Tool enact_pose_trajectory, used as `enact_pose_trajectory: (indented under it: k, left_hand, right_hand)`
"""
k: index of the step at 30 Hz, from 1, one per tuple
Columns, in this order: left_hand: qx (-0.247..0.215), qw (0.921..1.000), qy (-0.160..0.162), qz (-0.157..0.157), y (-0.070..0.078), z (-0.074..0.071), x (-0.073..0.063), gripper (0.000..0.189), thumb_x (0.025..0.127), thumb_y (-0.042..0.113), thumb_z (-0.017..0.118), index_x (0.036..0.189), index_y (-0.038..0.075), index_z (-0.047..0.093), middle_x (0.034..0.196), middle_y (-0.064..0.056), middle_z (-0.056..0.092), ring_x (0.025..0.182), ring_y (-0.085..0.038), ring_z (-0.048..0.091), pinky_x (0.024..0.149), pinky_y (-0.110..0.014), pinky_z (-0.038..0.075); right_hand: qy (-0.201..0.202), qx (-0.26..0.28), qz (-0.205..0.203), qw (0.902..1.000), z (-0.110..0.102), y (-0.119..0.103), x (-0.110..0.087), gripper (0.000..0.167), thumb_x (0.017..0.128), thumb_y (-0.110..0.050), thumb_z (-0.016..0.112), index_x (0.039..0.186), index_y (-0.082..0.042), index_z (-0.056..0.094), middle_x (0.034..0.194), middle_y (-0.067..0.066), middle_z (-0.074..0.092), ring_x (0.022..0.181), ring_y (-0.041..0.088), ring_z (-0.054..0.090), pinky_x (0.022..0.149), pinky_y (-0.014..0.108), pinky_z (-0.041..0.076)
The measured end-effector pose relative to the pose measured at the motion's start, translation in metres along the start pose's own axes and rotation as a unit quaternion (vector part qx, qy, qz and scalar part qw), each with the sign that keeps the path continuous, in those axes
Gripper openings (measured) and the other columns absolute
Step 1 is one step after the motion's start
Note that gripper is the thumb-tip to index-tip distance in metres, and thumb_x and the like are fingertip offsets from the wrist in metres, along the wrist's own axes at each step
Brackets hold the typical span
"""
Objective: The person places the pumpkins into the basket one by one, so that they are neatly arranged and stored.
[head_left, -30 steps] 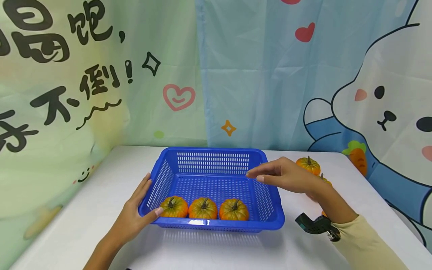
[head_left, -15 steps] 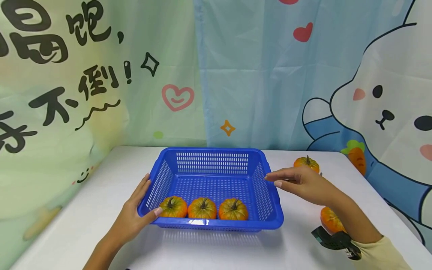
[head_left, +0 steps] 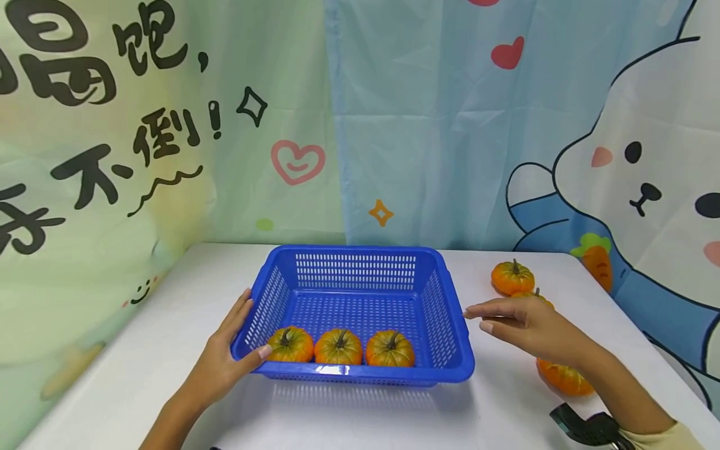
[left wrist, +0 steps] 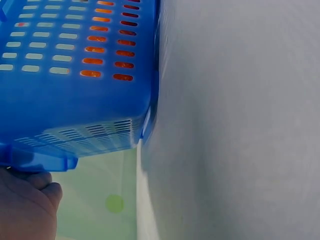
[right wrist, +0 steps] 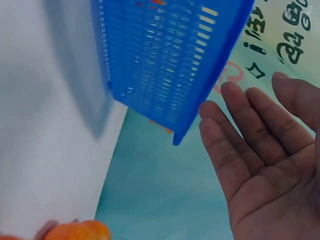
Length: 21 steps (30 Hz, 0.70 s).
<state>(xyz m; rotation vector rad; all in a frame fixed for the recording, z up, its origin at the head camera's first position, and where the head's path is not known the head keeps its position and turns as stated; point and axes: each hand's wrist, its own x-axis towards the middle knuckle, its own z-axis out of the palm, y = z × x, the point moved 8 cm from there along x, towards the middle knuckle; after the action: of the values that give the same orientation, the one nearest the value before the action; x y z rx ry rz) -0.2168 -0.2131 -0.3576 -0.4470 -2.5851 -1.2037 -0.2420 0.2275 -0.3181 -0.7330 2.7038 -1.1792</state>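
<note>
Left hand (head_left: 219,361) gripping blue basket (head_left: 388,374) of pumpkins (head_left: 339,349), mid-frame
Right hand (head_left: 514,322) hovers at center right, fingers loosely extended.

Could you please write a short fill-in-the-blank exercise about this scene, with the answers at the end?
The basket is coloured ____.
Visible inside it are ____ pumpkins.
The left hand grips the basket, while the right hand holds ____.
In the head view, the loose pumpkins lie to the basket's ____.

Missing words: blue; three; nothing; right.
</note>
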Motion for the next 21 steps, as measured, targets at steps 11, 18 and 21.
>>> enact_pose_trajectory:
  k: [11,18,21]
  left_hand:
    - [0.004,1.0000,0.002,0.001,0.003,-0.001,0.000,0.083,0.085,0.026,0.069,0.151,-0.002,0.027,0.161,-0.007,0.015,0.143,-0.040,0.019,0.105,-0.063,0.026]
    - [0.001,1.0000,0.002,0.002,0.003,-0.001,-0.001,0.083,0.085,0.028,0.069,0.151,-0.001,0.028,0.161,-0.007,0.016,0.143,-0.038,0.019,0.107,-0.059,0.025]
    - [-0.001,1.0000,0.000,-0.001,0.004,0.000,-0.001,0.083,0.085,0.028,0.069,0.152,0.000,0.028,0.161,-0.005,0.015,0.143,-0.039,0.019,0.106,-0.060,0.025]
  right_hand:
    - [0.038,-0.028,0.044,0.9979,-0.017,0.024,-0.031,0.035,0.096,-0.022,0.063,0.127,-0.006,0.064,0.118,0.010,0.067,0.104,0.028,0.066,0.077,0.034,0.057]
    - [0.082,-0.062,0.115,0.9880,-0.029,0.053,-0.050,0.045,0.095,-0.029,0.064,0.129,0.001,0.061,0.125,0.023,0.060,0.109,0.041,0.061,0.074,0.033,0.057]
    - [0.102,-0.076,0.141,0.9819,-0.038,0.068,-0.059,0.047,0.096,-0.028,0.063,0.128,0.005,0.059,0.127,0.028,0.058,0.112,0.047,0.056,0.074,0.033,0.057]
